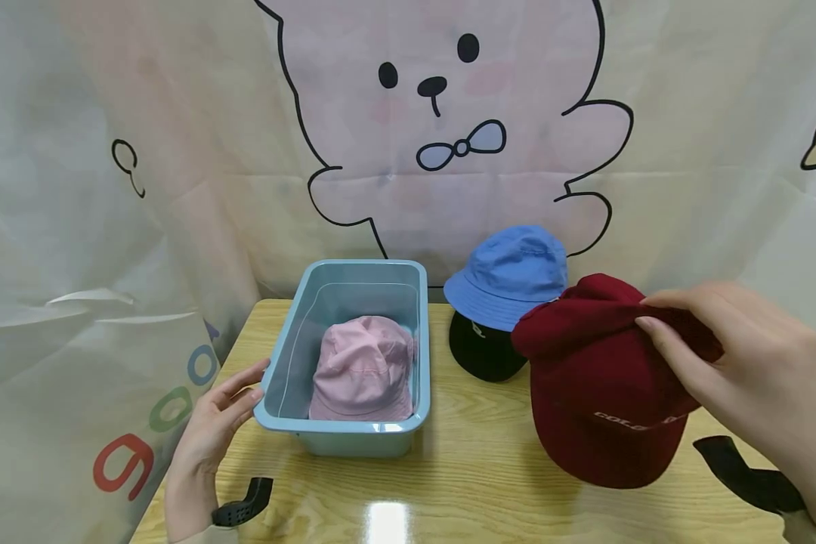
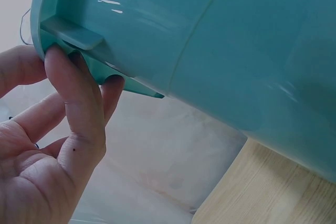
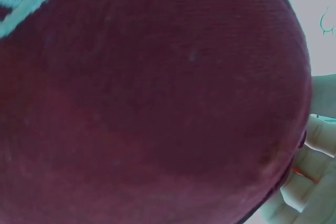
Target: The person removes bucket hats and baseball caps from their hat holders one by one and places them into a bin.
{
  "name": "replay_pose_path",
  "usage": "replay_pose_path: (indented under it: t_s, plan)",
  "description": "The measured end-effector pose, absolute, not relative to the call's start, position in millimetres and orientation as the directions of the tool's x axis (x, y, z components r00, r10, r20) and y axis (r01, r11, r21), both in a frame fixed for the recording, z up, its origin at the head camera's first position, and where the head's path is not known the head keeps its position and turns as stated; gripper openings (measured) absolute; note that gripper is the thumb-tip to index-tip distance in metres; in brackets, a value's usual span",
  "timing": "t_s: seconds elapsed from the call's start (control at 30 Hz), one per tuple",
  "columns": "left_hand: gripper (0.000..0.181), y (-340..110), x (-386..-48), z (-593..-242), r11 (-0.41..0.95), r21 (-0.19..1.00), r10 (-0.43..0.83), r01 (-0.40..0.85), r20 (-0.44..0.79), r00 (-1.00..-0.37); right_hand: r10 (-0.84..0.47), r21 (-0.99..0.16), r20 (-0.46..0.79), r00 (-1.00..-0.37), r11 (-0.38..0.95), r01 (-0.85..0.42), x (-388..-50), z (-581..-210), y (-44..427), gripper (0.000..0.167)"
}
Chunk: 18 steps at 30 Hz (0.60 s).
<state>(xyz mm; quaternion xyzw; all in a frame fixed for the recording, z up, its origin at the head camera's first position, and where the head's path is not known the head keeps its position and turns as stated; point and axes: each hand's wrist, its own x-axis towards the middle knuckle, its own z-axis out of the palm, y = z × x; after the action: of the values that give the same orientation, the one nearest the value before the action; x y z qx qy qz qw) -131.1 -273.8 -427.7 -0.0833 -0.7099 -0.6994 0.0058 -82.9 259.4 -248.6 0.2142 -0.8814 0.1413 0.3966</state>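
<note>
In the head view my right hand [image 1: 768, 363] pinches a dark red baseball cap [image 1: 605, 385] between thumb and fingers, with the brim hanging down and white lettering near it. The cap fills most of the right wrist view, where a few fingers [image 3: 310, 177] show at its edge. My left hand [image 1: 211, 431] holds the left rim of a light blue plastic basin [image 1: 343, 447], its fingertips [image 2: 65, 64] curled at the rim's underside in the left wrist view. Inside the basin lies a pink bucket hat [image 1: 363, 370].
Behind the red cap, a blue bucket hat [image 1: 513, 272] rests on a black cap [image 1: 483, 351]. The wooden table [image 1: 476, 483] ends near a printed cloth backdrop [image 1: 435, 196] that hangs behind and to the left.
</note>
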Motion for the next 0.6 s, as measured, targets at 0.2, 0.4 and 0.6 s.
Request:
replay_pose_path:
  t_s: [0.2,0.4,0.6]
  plan:
    - [0.043,-274,-131,-427,-0.021,0.989,0.126,0.148,0.15,-0.981,-0.275,-0.067,0.78,-0.562,0.856,-0.512,-95,-250,258,0.029]
    - [0.043,-274,-131,-427,-0.015,0.989,0.128,0.148,0.149,-0.981,-0.312,-0.037,0.794,-0.523,0.833,-0.553,-104,-243,244,0.025]
    - [0.044,-275,-131,-428,0.001,0.991,0.121,0.131,0.13,-0.984,-0.334,-0.071,0.778,-0.532,0.794,-0.603,-109,-233,225,0.027]
